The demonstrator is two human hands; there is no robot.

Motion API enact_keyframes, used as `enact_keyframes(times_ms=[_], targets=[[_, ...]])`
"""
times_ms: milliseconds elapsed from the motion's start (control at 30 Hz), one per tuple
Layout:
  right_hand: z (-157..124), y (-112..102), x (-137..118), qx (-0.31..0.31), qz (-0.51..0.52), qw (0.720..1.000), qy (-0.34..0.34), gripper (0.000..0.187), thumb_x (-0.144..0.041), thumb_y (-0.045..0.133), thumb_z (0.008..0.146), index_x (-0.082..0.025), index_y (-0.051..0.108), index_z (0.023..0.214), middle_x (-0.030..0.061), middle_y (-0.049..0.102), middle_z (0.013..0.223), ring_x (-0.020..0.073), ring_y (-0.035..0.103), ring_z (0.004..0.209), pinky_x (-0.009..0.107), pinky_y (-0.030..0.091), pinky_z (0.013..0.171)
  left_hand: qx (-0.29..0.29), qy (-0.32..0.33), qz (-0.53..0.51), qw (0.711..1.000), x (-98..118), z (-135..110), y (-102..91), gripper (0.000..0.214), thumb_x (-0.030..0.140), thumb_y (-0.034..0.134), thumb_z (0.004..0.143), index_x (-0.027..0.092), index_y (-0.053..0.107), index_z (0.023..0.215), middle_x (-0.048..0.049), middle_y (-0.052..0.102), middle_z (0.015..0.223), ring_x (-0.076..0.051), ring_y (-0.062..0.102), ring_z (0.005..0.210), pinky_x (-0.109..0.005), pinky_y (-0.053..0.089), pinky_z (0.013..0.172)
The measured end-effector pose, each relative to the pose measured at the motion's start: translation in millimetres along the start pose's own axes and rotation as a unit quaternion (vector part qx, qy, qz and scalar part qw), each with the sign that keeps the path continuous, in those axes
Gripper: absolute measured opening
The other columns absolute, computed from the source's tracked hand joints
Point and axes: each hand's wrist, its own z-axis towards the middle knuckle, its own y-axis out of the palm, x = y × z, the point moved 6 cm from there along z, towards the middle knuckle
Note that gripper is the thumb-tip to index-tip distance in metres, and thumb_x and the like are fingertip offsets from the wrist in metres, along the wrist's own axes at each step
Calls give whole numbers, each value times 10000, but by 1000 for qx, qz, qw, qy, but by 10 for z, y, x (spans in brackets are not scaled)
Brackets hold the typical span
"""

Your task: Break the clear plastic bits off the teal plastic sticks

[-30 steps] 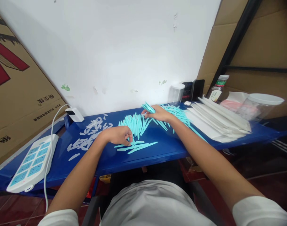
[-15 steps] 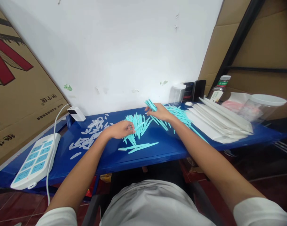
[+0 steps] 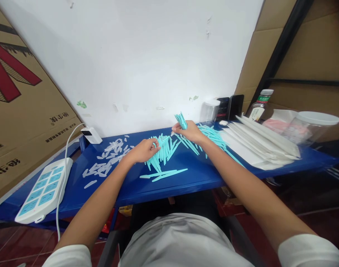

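Observation:
My right hand is closed around a bundle of slim turquoise sticks, shaped like eyebrow razors, their ends pointing up. At its thumb and fingertip is a small pale piece, too small to make out fully. My left hand is pinched at the left edge of a pile of the same sticks, and one stick seems to stick out from its fingertips. A few loose sticks lie in front. Another heap of sticks lies behind and right of my right hand, partly covered by it.
Translucent small sleeves are scattered on the blue table left of my left arm. A power strip with a cable lies at the left edge. White envelopes, a clear jar, a bottle and a tub stand right.
My left hand has risen slightly, away from the table's front edge. The bundle in my right hand is tipped a little more upright, and a pale piece now shows at its fingertips.

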Motion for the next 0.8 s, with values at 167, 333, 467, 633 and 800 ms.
enact_keyframes(times_ms=[167,333,467,633,800], targets=[[-22,30,-57,23,51,998,-11,385,-481,847,747,-143,744,901,131,797,910,252,747,889,346,562,850,10,-2,4,1000,17,5,-13,238,450,493,973,216,531,946,35,552,608,-162,480,544,-285,316,569],[-31,74,-69,18,30,999,-25,418,-503,873,719,-140,761,892,131,798,907,250,747,868,345,573,825,12,-2,-2,1000,-3,16,-5,220,439,495,976,223,509,936,41,564,603,-163,485,537,-284,307,573],[-32,72,-93,21,48,998,-40,401,-498,863,737,-136,758,877,127,799,884,248,752,854,346,574,823,19,3,-7,1000,-25,24,-2,216,435,506,974,223,509,933,45,564,592,-159,475,529,-283,297,569],[-30,43,-98,31,66,997,-35,389,-485,863,736,-140,748,876,129,797,875,250,751,853,355,573,822,26,-1,-10,1000,0,19,-20,195,411,519,968,221,516,922,45,557,588,-157,460,524,-284,292,567],[-30,129,-64,-15,37,998,-48,409,-485,876,699,-131,768,872,115,789,879,237,728,822,344,567,771,38,8,-15,999,15,17,-32,171,387,525,969,223,518,921,43,565,591,-158,457,518,-281,282,566]])
